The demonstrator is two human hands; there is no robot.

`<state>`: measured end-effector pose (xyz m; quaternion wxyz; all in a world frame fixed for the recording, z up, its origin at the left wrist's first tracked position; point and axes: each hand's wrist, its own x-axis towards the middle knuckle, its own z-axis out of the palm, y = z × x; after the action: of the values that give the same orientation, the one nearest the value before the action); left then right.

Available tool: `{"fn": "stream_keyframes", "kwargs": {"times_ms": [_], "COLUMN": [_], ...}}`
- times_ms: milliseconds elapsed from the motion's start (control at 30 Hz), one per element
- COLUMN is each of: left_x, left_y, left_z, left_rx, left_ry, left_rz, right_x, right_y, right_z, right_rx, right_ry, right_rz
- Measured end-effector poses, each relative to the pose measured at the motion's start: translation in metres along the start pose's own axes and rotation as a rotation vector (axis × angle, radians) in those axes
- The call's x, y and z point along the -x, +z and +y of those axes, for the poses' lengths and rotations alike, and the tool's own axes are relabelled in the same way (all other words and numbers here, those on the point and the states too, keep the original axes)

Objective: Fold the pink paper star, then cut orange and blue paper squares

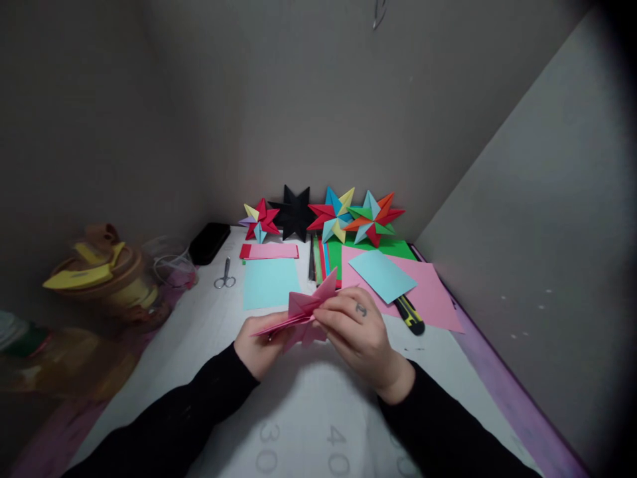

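Note:
A pink folded-paper star (303, 304) is held up over the white work surface, its points fanning out in several directions. My left hand (259, 345) is closed on its left side, with some of the fingers hidden behind the paper. From the right, my right hand (355, 328) pinches the star near its middle, thumb and fingertips together on the folds. Just beyond the hands lies a light blue paper square (271, 282). Another light blue sheet (382, 275) rests on a large pink sheet (432, 292), partly over a yellow and black utility knife (411, 315).
Several finished paper stars (332, 216) lean against the back wall, one of them black (294, 212). Small scissors (225, 275) and a black case (210, 243) lie at left. Pink and red strips (269, 251) and green paper (398, 249) sit farther back. A cluttered brown pot (107, 272) stands far left.

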<state>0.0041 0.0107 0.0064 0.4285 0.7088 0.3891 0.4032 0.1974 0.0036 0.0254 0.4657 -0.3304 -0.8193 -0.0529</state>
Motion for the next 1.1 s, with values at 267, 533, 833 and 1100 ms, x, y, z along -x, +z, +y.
{"fn": "stream_keyframes", "kwargs": {"times_ms": [267,533,833,1100], "left_x": [0.002,0.003,0.004,0.0], "left_y": [0.001,0.003,0.003,0.001], "left_z": [-0.004,-0.004,-0.003,-0.009], "left_rx": [0.031,-0.045,-0.066,0.011], "left_ry": [-0.014,0.051,0.038,-0.039], "left_rz": [-0.054,-0.041,-0.045,0.03], "right_x": [-0.004,-0.001,-0.001,-0.004], "right_y": [0.0,0.005,0.005,-0.003], "right_z": [-0.003,-0.006,-0.003,0.007], "right_rx": [0.063,0.1,0.109,0.075], "right_ry": [0.033,0.039,0.138,0.192], "right_rz": [-0.078,-0.156,-0.121,-0.15]}}
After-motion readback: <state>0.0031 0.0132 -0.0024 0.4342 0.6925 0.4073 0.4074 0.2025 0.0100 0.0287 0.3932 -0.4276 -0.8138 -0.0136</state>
